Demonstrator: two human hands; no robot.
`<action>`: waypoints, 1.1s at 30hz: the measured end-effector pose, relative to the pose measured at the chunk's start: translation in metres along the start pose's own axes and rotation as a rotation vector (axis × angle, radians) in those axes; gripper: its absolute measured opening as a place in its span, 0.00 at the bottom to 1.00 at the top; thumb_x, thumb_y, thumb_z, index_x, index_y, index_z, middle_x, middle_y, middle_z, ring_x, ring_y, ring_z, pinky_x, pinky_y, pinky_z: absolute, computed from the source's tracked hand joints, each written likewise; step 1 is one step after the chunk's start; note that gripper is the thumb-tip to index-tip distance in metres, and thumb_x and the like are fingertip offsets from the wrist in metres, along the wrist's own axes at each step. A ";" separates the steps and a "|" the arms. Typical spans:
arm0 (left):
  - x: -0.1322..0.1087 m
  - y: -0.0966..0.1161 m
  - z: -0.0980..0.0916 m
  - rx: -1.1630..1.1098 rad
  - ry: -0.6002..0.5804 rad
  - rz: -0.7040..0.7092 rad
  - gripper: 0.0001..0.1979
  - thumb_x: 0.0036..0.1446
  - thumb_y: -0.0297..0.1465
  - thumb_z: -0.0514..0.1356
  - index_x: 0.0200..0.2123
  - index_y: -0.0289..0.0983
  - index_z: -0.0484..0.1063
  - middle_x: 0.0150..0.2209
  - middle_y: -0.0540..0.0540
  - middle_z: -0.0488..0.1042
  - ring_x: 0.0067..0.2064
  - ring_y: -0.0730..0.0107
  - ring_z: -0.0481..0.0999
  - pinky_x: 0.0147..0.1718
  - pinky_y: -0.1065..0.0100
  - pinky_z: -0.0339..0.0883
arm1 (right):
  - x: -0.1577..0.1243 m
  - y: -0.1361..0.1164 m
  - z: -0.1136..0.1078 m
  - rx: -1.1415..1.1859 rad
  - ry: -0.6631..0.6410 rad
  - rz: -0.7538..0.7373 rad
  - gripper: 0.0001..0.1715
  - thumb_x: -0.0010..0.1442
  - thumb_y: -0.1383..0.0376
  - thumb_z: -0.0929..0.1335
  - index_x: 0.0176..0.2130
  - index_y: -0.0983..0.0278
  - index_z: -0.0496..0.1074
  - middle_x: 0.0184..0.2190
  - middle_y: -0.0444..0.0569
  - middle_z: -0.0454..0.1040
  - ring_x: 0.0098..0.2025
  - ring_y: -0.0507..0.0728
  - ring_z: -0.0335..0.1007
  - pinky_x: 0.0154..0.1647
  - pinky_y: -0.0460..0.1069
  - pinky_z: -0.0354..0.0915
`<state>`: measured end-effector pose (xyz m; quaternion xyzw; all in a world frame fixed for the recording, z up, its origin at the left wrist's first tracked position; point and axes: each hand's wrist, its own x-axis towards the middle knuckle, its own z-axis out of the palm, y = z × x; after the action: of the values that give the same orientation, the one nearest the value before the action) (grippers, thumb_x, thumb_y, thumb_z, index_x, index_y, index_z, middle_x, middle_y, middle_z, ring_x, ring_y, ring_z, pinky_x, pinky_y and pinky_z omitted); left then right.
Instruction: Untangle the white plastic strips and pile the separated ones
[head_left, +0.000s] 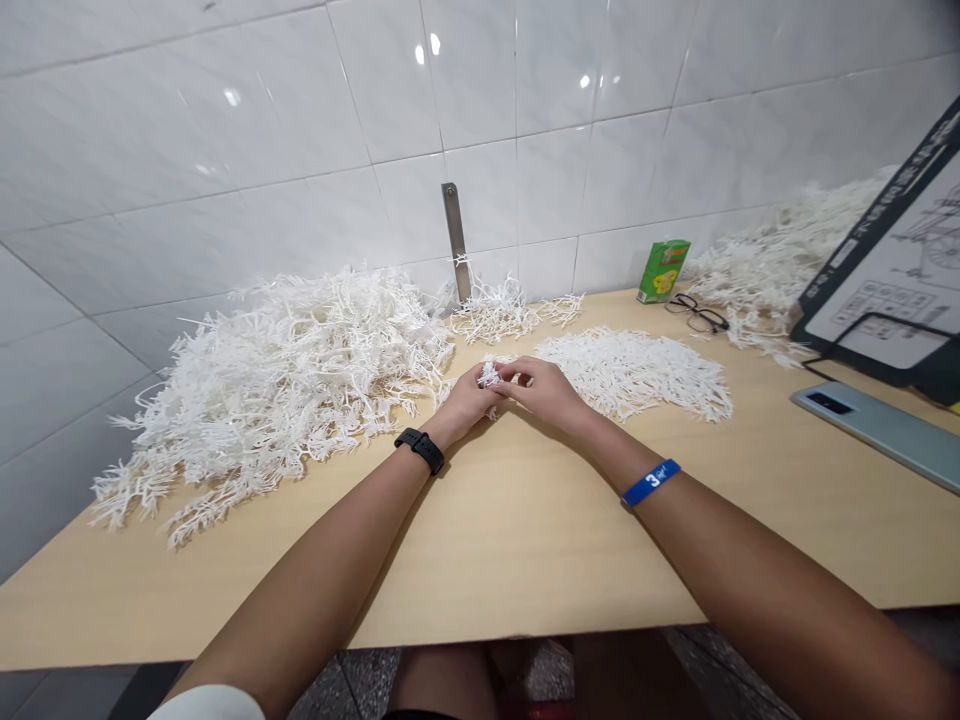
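My left hand (469, 400) is closed around a small bunch of white branched plastic pieces (490, 374) over the middle of the table. From the right, my right hand (541, 388) meets it, thumb and fingertips pinched at the same bunch. A big tangled heap of white branched pieces (300, 360) lies left of my hands. To their right is a flatter, combed-looking spread of white pieces (637, 370). Behind my hands sits a smaller loose cluster (495, 308). My palms and some fingertips are hidden.
A metal strip (455, 240) stands upright against the tiled wall (480, 90). At the back right are a green box (664, 270), eyeglasses (697, 313) and another white pile (787, 250). A printed board (900, 260) leans at the right, with a phone (877, 430) before it.
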<state>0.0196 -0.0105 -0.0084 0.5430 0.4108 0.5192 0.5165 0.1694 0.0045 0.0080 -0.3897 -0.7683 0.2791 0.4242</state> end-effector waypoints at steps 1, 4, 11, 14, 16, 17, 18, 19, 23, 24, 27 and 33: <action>0.000 0.001 0.000 -0.001 -0.004 0.002 0.21 0.41 0.29 0.70 0.41 0.35 0.70 0.30 0.50 0.72 0.30 0.76 0.69 0.31 0.71 0.60 | 0.000 0.001 0.000 0.006 -0.003 0.001 0.04 0.53 0.65 0.71 0.31 0.62 0.79 0.39 0.50 0.79 0.37 0.55 0.71 0.40 0.49 0.65; -0.002 0.003 0.002 -0.014 -0.023 0.000 0.22 0.40 0.28 0.69 0.42 0.36 0.70 0.30 0.51 0.72 0.30 0.76 0.69 0.31 0.71 0.60 | 0.001 0.003 0.000 0.019 0.027 0.028 0.06 0.54 0.68 0.69 0.29 0.62 0.79 0.37 0.49 0.79 0.37 0.55 0.72 0.39 0.49 0.65; 0.000 0.003 0.001 0.028 0.007 -0.066 0.15 0.46 0.33 0.69 0.34 0.36 0.67 0.21 0.56 0.63 0.20 0.83 0.58 0.20 0.73 0.48 | 0.001 0.005 0.000 0.076 0.098 0.106 0.12 0.56 0.61 0.68 0.29 0.63 0.79 0.30 0.47 0.79 0.33 0.55 0.71 0.35 0.48 0.63; 0.001 0.003 0.001 0.038 0.059 -0.095 0.15 0.48 0.35 0.68 0.28 0.37 0.63 0.18 0.57 0.58 0.18 0.83 0.55 0.19 0.72 0.45 | 0.001 0.005 0.001 0.104 0.138 0.131 0.11 0.55 0.62 0.68 0.28 0.64 0.78 0.30 0.46 0.79 0.34 0.56 0.72 0.36 0.49 0.63; 0.001 0.004 0.002 0.062 0.077 -0.099 0.15 0.49 0.35 0.67 0.26 0.38 0.61 0.17 0.56 0.57 0.18 0.82 0.55 0.18 0.72 0.44 | 0.001 0.006 0.002 0.103 0.163 0.127 0.10 0.55 0.63 0.67 0.29 0.63 0.78 0.32 0.47 0.80 0.36 0.56 0.73 0.38 0.49 0.64; 0.001 0.005 0.003 0.075 0.079 -0.098 0.16 0.49 0.35 0.66 0.24 0.38 0.60 0.17 0.56 0.57 0.18 0.82 0.54 0.18 0.72 0.43 | 0.001 0.006 0.003 0.097 0.173 0.121 0.10 0.55 0.63 0.68 0.29 0.63 0.79 0.33 0.47 0.80 0.37 0.56 0.73 0.39 0.50 0.64; 0.001 0.007 0.003 0.088 0.078 -0.097 0.16 0.49 0.35 0.66 0.23 0.38 0.60 0.17 0.56 0.57 0.18 0.83 0.53 0.18 0.71 0.43 | 0.001 0.007 0.003 0.089 0.181 0.111 0.09 0.55 0.63 0.68 0.30 0.63 0.79 0.34 0.47 0.80 0.37 0.57 0.73 0.40 0.50 0.64; 0.000 0.008 0.004 0.099 0.078 -0.094 0.17 0.49 0.35 0.66 0.22 0.38 0.59 0.17 0.55 0.57 0.17 0.83 0.53 0.18 0.71 0.43 | 0.001 0.007 0.004 0.079 0.185 0.100 0.09 0.55 0.63 0.68 0.30 0.62 0.79 0.34 0.48 0.80 0.38 0.57 0.73 0.40 0.50 0.65; -0.002 0.012 0.006 0.091 0.096 -0.078 0.19 0.48 0.36 0.67 0.19 0.38 0.58 0.16 0.55 0.56 0.18 0.83 0.51 0.18 0.71 0.42 | 0.001 0.008 0.004 0.058 0.177 0.069 0.09 0.55 0.64 0.68 0.30 0.62 0.79 0.34 0.48 0.80 0.37 0.56 0.73 0.39 0.50 0.65; -0.002 0.012 0.006 0.075 0.102 -0.081 0.19 0.47 0.36 0.67 0.20 0.38 0.58 0.16 0.56 0.56 0.18 0.83 0.51 0.18 0.71 0.42 | 0.001 0.008 0.004 0.056 0.178 0.064 0.09 0.55 0.64 0.68 0.30 0.62 0.79 0.33 0.48 0.80 0.36 0.56 0.72 0.38 0.50 0.65; -0.001 0.013 0.005 -0.005 0.112 -0.103 0.17 0.44 0.35 0.69 0.22 0.37 0.62 0.16 0.57 0.55 0.18 0.82 0.51 0.18 0.71 0.41 | 0.001 0.007 0.004 0.040 0.188 0.033 0.09 0.55 0.63 0.68 0.30 0.62 0.79 0.33 0.49 0.79 0.35 0.56 0.72 0.38 0.50 0.65; -0.002 0.015 0.004 -0.088 0.134 -0.113 0.17 0.41 0.35 0.72 0.26 0.35 0.67 0.18 0.56 0.58 0.19 0.83 0.51 0.19 0.70 0.42 | 0.002 0.008 0.003 0.038 0.237 0.005 0.12 0.58 0.62 0.66 0.32 0.63 0.79 0.34 0.49 0.79 0.35 0.56 0.72 0.38 0.50 0.65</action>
<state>0.0221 -0.0151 0.0069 0.4599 0.4512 0.5420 0.5395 0.1696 0.0097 0.0015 -0.4138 -0.7063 0.2465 0.5187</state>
